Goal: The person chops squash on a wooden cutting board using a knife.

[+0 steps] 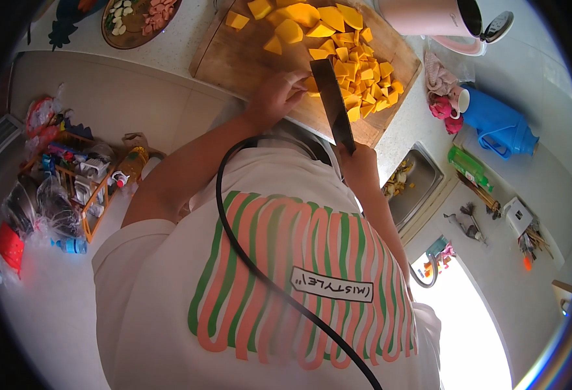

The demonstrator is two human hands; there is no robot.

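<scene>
A kitchen knife with a broad dark blade (332, 100) is in my right hand (362, 168), which wraps around its handle at the near edge of the wooden cutting board (227, 63). My left hand (278, 96) has its fingertips against a piece of orange pumpkin (312, 87) just left of the blade; part of that piece is hidden. Right of the knife lies a heap of small pumpkin chunks (366, 80). Larger pumpkin pieces (300, 17) rest toward the far side of the board.
A plate (135, 39) with garlic cloves and sliced pink meat stands at far left. Right of the board are a pink kettle (427, 17) with its lid up, a blue thermos (498, 119) and a steel sink (420, 187) holding scraps. A basket (93, 214) sits at lower left.
</scene>
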